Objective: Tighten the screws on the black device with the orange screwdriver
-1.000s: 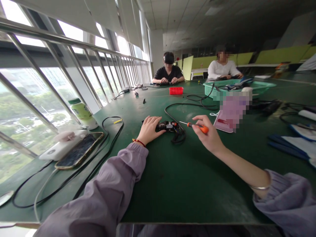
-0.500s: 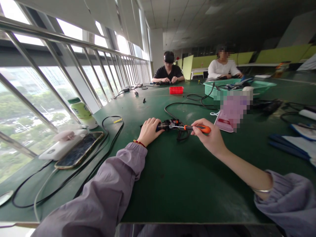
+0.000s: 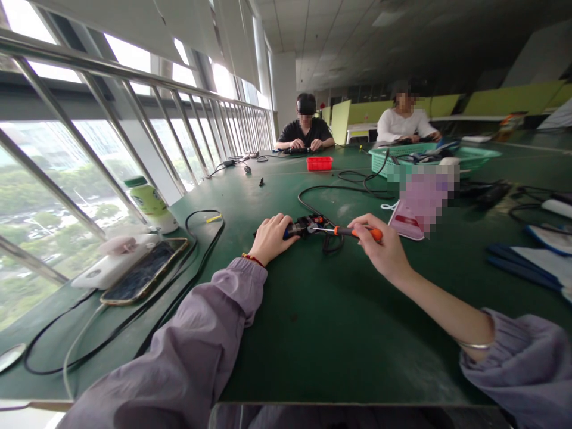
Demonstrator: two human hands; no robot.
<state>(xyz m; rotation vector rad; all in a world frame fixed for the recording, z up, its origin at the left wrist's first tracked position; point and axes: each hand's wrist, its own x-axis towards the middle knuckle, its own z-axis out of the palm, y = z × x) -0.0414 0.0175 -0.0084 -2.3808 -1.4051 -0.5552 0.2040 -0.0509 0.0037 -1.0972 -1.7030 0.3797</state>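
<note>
My left hand [image 3: 273,238] is closed around the dark body of a black device with a cable [image 3: 308,226], pressing it against the green table. The device's exact kind is too small to make out. Between thumb and fingers, my right hand [image 3: 379,247] grips an orange-and-black screwdriver [image 3: 353,231]. Its thin metal shaft points left, and the tip reaches the device's exposed middle part. A black cable loops on the table just below the shaft.
Left stand a green-capped bottle [image 3: 152,205], a phone [image 3: 145,274] and a white box-like item [image 3: 114,262]. Beyond are a red tray [image 3: 319,164], a green basket [image 3: 379,164] and a pink pouch [image 3: 409,217]. Gloves [image 3: 531,262] lie right. Two people sit across the green table [image 3: 339,351].
The screwdriver and my right hand have shifted very slightly. My left hand stays on the device. Across the table, one person's hand has moved a little.
</note>
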